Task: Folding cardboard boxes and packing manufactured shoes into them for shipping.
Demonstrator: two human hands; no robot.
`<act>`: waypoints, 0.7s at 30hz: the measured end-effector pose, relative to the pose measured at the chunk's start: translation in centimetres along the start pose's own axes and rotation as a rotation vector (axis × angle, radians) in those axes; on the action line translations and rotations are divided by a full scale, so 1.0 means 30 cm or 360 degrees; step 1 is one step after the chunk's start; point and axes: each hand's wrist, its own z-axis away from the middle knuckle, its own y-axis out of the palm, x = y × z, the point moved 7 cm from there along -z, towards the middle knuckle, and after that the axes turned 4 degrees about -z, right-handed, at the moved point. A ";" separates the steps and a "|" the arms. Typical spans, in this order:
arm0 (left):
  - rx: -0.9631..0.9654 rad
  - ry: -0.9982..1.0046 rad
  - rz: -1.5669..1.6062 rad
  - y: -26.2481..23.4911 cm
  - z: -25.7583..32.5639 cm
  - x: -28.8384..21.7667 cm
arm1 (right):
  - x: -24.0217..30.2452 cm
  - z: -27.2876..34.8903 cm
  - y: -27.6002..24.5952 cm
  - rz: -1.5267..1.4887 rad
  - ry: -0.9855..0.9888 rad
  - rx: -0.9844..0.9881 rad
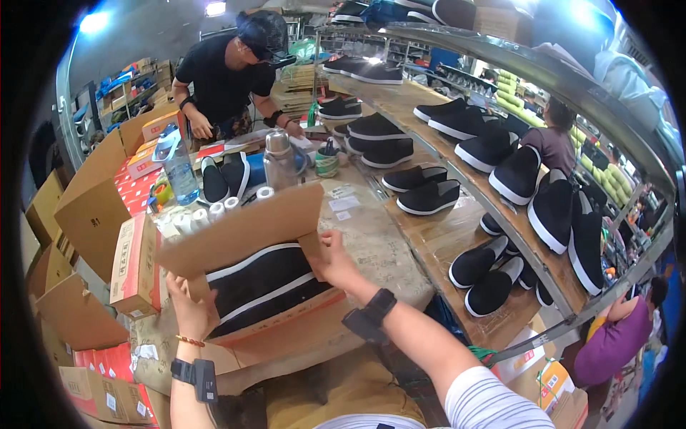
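Note:
In front of me on the table is an open cardboard shoebox [286, 332] with its brown lid [243, 225] raised along the far side. A pair of black cloth shoes [261, 286] with white-edged soles lies inside. My left hand [191, 309] is closed on the left side flap, thumb and fingers pinching the cardboard. At the opposite end, my right hand [334, 257] grips the right side flap near the lid's corner. The flaps hide some of the fingertips.
A steel thermos [279, 161], a water bottle [177, 168] and white rolls [214, 211] stand behind the lid. Shelves with black shoes [493, 143] line the right. Cartons [136, 264] stand left. A co-worker in black [227, 79] stands across the table.

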 end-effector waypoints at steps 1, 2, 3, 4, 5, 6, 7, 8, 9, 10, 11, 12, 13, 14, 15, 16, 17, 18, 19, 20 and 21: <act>-0.0081 0.0272 -0.0261 -0.030 0.009 -0.025 | -0.072 -0.041 -0.033 0.0038 -0.0117 -0.0088; -0.0175 0.0541 -0.0528 -0.050 0.017 -0.057 | -0.137 -0.089 -0.069 0.0074 -0.0247 -0.0167; -0.0195 0.0358 -0.0294 -0.114 0.039 0.001 | -0.113 -0.115 -0.073 0.0049 -0.0225 -0.0297; -0.0146 0.0463 -0.0466 -0.142 0.063 0.016 | -0.067 -0.138 -0.088 0.0018 -0.0200 -0.0399; -0.0088 0.0545 -0.0636 -0.164 0.070 0.008 | -0.001 -0.143 -0.092 0.0022 -0.0443 -0.0367; 0.0012 0.0779 -0.1013 -0.147 0.052 -0.069 | 0.081 -0.142 -0.077 0.0131 -0.0547 -0.0051; 0.0059 0.0867 -0.1150 -0.152 0.034 -0.076 | 0.170 -0.118 -0.003 0.0324 -0.0499 0.0482; 0.0375 0.0783 -0.1156 -0.138 0.004 -0.097 | 0.224 -0.073 0.065 0.0542 -0.0452 0.1037; 0.0924 0.0369 -0.1057 -0.123 -0.018 -0.174 | 0.299 -0.022 0.128 0.0905 -0.0689 0.1360; 0.1201 0.0409 -0.0680 -0.046 -0.026 -0.182 | 0.190 -0.028 0.123 0.1171 -0.0749 0.1455; 0.1218 0.0436 -0.0910 -0.028 0.000 -0.263 | 0.214 0.001 0.165 0.1321 -0.0924 0.1476; 0.1019 0.0528 -0.1107 0.022 0.053 -0.212 | 0.218 0.005 0.183 0.1328 -0.0893 0.1427; 0.1222 0.0419 -0.1051 0.041 0.045 -0.248 | 0.212 -0.004 0.176 0.1416 -0.0882 0.1284; 0.1288 0.0357 -0.1325 0.116 0.038 -0.210 | 0.243 0.021 0.197 0.1342 -0.1009 0.1217; 0.1213 0.0264 -0.1287 0.124 0.036 -0.171 | 0.229 0.017 0.202 0.1239 -0.1147 0.1234; 0.1200 0.0174 -0.1209 0.123 0.025 -0.155 | 0.213 -0.004 0.203 0.1284 -0.1102 0.1323; 0.1187 0.0124 -0.1121 0.109 0.021 -0.164 | 0.177 -0.047 0.184 0.1147 -0.0973 0.1420; 0.1162 0.0080 -0.1133 0.063 0.035 -0.185 | 0.205 -0.050 0.199 0.1099 -0.0868 0.1510; 0.1222 0.0057 -0.1122 0.030 0.058 -0.210 | 0.226 -0.045 0.217 0.1060 -0.0751 0.1589; 0.1279 0.0059 -0.1109 0.007 0.070 -0.237 | 0.235 -0.035 0.219 0.1066 -0.0775 0.1593; 0.1256 0.0046 -0.1116 -0.003 0.087 -0.232 | 0.224 -0.026 0.217 0.1083 -0.0827 0.1516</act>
